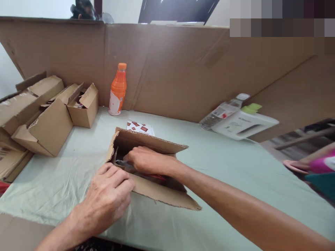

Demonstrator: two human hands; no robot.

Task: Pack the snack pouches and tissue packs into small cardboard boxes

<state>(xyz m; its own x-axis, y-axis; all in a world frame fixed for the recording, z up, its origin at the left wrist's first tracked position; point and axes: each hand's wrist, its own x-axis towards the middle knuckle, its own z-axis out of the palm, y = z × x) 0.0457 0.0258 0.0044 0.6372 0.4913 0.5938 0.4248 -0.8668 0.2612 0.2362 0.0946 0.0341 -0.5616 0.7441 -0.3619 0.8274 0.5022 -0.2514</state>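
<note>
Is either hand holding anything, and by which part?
The left hand holds the open cardboard box by its near left corner. The right hand is inside it; whether it grips anything cannot be told.

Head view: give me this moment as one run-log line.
left hand: holds open cardboard box at near-left corner | right hand: inside box, grip unclear | orange bottle: upright, beyond box
</note>
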